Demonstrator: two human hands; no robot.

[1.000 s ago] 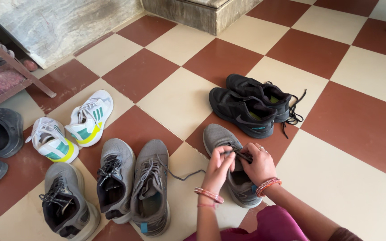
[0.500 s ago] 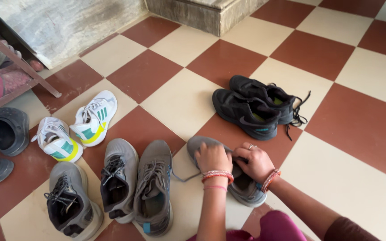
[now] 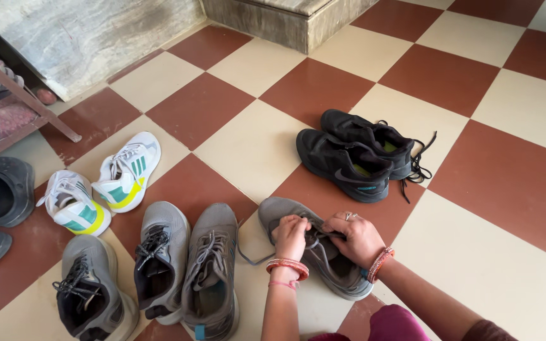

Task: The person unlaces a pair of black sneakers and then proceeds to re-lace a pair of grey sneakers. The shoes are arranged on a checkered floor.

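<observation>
A grey sneaker [image 3: 273, 211] lies on the checkered floor in front of me, toe pointing away to the left. My left hand [image 3: 291, 235] and my right hand [image 3: 356, 239] both rest on its lace area, fingers pinched around the dark laces. Each wrist wears bangles. A loose grey lace [image 3: 248, 257] trails from the sneaker toward its partner, another grey sneaker [image 3: 213, 268] just left of my hands.
A pair of black sneakers [image 3: 349, 158] sits beyond my hands. Two more grey shoes [image 3: 159, 256] [image 3: 90, 290], a white pair with green and yellow [image 3: 105, 183], dark clogs [image 3: 1, 196] and a shoe rack [image 3: 7, 101] are at left. A stone step [image 3: 285, 19] is ahead.
The grey sneaker has shifted left and turned, and both hands have dropped lower onto its laces. The camera view has swayed slightly.
</observation>
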